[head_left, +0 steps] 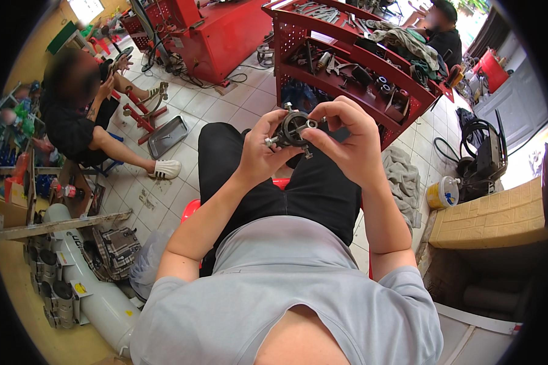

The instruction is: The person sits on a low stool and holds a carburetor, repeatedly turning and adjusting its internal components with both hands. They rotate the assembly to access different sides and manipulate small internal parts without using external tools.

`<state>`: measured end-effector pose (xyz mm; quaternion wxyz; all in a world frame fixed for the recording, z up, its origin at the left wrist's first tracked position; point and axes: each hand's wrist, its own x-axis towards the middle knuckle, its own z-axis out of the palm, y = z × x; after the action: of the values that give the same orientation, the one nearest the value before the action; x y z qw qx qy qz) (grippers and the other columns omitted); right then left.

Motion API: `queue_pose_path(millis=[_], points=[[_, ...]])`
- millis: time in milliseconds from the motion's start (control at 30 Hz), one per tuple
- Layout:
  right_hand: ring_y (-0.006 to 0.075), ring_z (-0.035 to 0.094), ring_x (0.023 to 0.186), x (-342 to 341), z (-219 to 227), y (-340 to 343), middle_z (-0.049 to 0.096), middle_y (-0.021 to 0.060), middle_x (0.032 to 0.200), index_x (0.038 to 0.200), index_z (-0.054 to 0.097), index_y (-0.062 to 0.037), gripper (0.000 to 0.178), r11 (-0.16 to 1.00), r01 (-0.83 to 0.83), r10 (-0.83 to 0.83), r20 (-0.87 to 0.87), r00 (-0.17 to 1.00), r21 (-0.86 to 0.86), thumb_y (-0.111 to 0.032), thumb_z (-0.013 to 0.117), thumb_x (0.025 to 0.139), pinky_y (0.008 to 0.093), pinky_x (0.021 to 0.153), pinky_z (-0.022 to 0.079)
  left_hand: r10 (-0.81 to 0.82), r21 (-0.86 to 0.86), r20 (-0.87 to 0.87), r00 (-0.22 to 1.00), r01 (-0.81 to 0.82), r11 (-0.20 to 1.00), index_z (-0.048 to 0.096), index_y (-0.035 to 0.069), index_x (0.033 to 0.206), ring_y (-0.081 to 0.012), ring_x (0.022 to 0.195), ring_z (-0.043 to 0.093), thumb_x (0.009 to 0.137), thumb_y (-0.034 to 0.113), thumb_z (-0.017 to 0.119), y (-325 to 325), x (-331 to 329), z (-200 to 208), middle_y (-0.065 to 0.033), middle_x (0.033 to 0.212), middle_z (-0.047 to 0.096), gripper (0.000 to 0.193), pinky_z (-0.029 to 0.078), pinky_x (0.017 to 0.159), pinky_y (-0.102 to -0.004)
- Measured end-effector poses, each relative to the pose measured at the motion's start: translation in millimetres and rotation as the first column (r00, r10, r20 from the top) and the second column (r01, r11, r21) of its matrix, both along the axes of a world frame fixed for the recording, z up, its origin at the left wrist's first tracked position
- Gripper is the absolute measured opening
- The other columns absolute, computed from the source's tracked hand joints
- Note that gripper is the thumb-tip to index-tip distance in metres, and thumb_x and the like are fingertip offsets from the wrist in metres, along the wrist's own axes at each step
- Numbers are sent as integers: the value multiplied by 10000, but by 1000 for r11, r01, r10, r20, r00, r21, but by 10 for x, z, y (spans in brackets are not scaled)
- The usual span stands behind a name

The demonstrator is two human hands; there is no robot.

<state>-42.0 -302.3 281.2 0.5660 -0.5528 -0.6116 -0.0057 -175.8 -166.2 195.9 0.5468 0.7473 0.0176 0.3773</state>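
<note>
Above my lap, my left hand (259,149) grips a dark, round metal part (290,128) with several bolts sticking out around its rim. Thumb and fingers hold it by its left and lower sides. My right hand (348,137) pinches a small silver nut (311,123) between thumb and forefinger, at the right edge of the round part. Whether the nut touches a bolt there cannot be made out. The fingers cover some of the part's rim.
Ahead stands a red tool cart (341,45) holding wrenches, sockets and rags. At the left sits another person (73,109) by a grey tray (168,137) and a red stand (141,121). A yellow bucket (442,193) and a grey cloth (400,179) lie to the right.
</note>
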Motion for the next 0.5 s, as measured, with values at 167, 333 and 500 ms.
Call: queue_pose_path(millis=[167, 333, 500], points=[[134, 482, 658, -21, -43, 33, 554, 15, 768, 910, 655, -47, 297, 998, 50, -50, -12, 999, 29, -136, 860, 715, 272, 594, 426, 6, -85, -5, 1000, -6, 996, 447, -38, 1329, -132, 988, 637, 768, 11, 811, -16, 10, -1, -118, 1167, 649, 671, 511, 808, -265], [146, 475, 665, -43, -46, 28, 561, 14, 764, 891, 636, -59, 316, 996, 82, -82, -1, 997, 30, -155, 866, 697, 281, 607, 417, 21, -43, 43, 999, -19, 999, 474, -37, 1313, -163, 1064, 644, 746, 49, 845, -16, 53, -78, -130, 1170, 663, 683, 523, 918, -303], [135, 453, 676, -64, -41, 16, 546, 9, 761, 905, 619, -54, 359, 995, 90, -91, 6, 996, 35, -143, 879, 674, 274, 615, 403, 22, -41, 32, 999, -21, 999, 491, -39, 1295, -159, 1069, 641, 739, 44, 849, -9, 48, -81, -131, 1161, 665, 667, 520, 919, -305]])
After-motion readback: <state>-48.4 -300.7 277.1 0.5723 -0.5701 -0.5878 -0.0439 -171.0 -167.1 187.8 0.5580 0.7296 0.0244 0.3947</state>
